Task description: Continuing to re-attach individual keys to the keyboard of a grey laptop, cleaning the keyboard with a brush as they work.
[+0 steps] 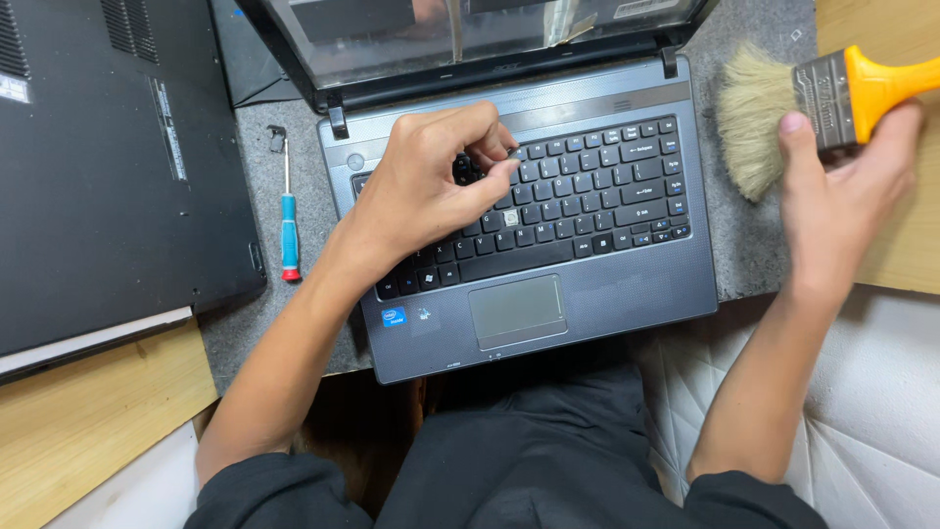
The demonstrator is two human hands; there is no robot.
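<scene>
Our left hand (431,181) pinches a small keycap (513,154) on the laptop keyboard (587,196) (light, brittle; we grip its edges), our right hand (842,186) is clamped on the paintbrush (818,98).

One view only — head cam, worn by the person, looking almost straight down over their own arms and lap. It sits close: the open laptop (529,216) fills the middle, its screen edge cut off at the top of frame. The near edge of the pic takes in dark sleeves and the lap; the grey mat (754,235) and wooden bench (88,421) run out left and right. Both hands fall within frame — no 2nd view to overlap with.
</scene>
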